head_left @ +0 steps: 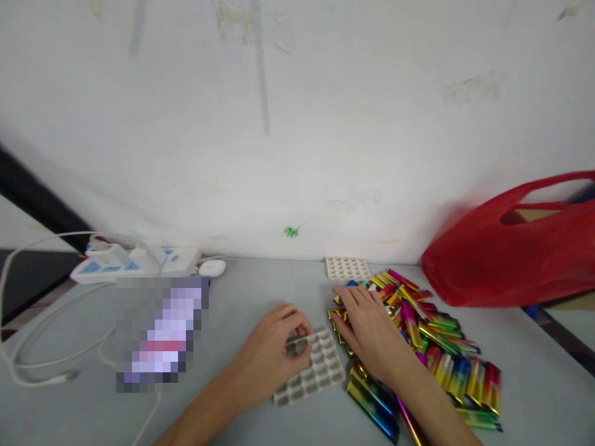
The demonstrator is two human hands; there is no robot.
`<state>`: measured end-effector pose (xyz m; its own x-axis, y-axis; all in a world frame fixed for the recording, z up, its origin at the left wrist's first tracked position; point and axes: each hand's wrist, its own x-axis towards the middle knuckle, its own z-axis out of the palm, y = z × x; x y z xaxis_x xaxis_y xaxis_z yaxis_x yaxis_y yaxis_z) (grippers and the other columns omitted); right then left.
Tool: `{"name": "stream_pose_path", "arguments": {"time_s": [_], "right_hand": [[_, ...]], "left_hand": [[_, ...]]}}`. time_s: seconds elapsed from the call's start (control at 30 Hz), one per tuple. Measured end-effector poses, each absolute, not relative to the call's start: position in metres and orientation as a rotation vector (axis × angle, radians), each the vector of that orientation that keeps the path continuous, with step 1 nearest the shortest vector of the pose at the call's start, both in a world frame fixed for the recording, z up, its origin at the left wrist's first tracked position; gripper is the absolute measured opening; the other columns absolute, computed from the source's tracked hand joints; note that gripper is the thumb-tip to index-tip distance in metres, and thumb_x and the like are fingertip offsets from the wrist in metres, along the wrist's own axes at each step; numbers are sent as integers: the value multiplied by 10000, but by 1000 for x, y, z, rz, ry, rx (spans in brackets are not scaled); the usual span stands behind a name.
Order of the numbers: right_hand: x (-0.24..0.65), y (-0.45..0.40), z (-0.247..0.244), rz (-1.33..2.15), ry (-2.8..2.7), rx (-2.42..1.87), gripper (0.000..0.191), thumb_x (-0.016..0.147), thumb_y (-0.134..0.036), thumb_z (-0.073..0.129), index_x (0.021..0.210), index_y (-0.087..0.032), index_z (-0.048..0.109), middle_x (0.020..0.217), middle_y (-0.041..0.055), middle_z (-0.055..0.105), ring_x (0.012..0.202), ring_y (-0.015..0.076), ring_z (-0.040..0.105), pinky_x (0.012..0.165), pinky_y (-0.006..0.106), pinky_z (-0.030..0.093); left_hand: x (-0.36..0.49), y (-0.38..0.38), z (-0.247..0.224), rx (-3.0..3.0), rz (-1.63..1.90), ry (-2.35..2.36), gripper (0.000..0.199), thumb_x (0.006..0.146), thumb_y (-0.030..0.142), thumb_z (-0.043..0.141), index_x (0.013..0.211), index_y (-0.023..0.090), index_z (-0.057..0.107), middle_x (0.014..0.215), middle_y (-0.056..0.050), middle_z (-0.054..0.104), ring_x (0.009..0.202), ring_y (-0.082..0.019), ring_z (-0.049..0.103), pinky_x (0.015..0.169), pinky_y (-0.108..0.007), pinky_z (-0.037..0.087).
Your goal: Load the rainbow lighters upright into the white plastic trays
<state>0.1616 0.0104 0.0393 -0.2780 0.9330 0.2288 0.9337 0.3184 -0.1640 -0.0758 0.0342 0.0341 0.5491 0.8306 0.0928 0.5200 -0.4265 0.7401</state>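
A light grey tray with rows of small hollows [320,365] lies on the table, slightly turned. My left hand [281,347] is over its upper left part, thumb and fingers curved with a gap between them and nothing visible in that gap. To the right, a heap of shiny multicoloured lighter-like pieces [432,334] is spread out. My right hand [365,322] rests over the left side of this heap with its fingers stretched out. What lies under its palm is hidden.
A second pale tray [348,268] lies by the wall. On the right is a red bag [502,248]. On the left are a white power strip [139,263] with cables, a small white case [212,267] and a blurred-out phone-like object [167,334].
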Motion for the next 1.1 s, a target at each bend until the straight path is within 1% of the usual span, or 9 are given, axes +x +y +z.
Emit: {"name": "stream_pose_path", "arguments": {"time_s": [0.2, 0.3, 0.4, 0.63, 0.73, 1.1], "right_hand": [[162, 10, 38, 21, -2308, -1674, 297, 1118, -196, 621, 1413, -163, 630, 1336, 167, 746, 1265, 387, 672, 1104, 587, 487], [162, 10, 37, 21, -2302, -1656, 305, 1118, -193, 620, 1422, -166, 620, 1353, 165, 738, 1273, 387, 661, 1109, 595, 490], [163, 10, 37, 4, -2292, -1642, 298, 1116, -199, 621, 1414, -185, 620, 1348, 160, 738, 1262, 385, 662, 1094, 595, 504], [166, 10, 34, -4, -2273, -1621, 309, 1117, -211, 617, 1426, -213, 602, 1359, 152, 732, 1275, 382, 660, 1097, 591, 518], [166, 10, 33, -33, -2267, -1607, 318, 1107, -211, 630, 1423, -231, 607, 1351, 147, 738, 1264, 381, 669, 1082, 585, 528], [164, 11, 35, 7, -2262, -1639, 293, 1115, -209, 629, 1408, -199, 631, 1344, 161, 725, 1271, 388, 652, 1086, 600, 523]], "left_hand": [[-75, 33, 37, 2101, 588, 1059, 252, 792, 18, 700, 938, 222, 730, 1007, -24, 710, 1039, -253, 685, 920, -342, 494], [-76, 32, 39, 2087, 581, 1044, 240, 807, 36, 702, 941, 228, 752, 1015, -30, 715, 1045, -257, 688, 901, -334, 499], [-76, 32, 40, 2061, 577, 1022, 220, 833, 59, 713, 935, 239, 785, 1026, -34, 736, 1048, -259, 697, 892, -327, 508], [-76, 33, 41, 2019, 593, 1028, 221, 828, 58, 719, 895, 245, 818, 1015, -30, 758, 1013, -247, 720, 878, -311, 521], [-76, 33, 41, 2007, 592, 1032, 234, 826, 62, 719, 908, 250, 832, 1020, -29, 761, 1011, -246, 723, 866, -304, 526], [-77, 34, 40, 1979, 575, 1025, 183, 877, 114, 714, 919, 245, 835, 1027, -35, 740, 994, -236, 714, 844, -302, 515]]}}
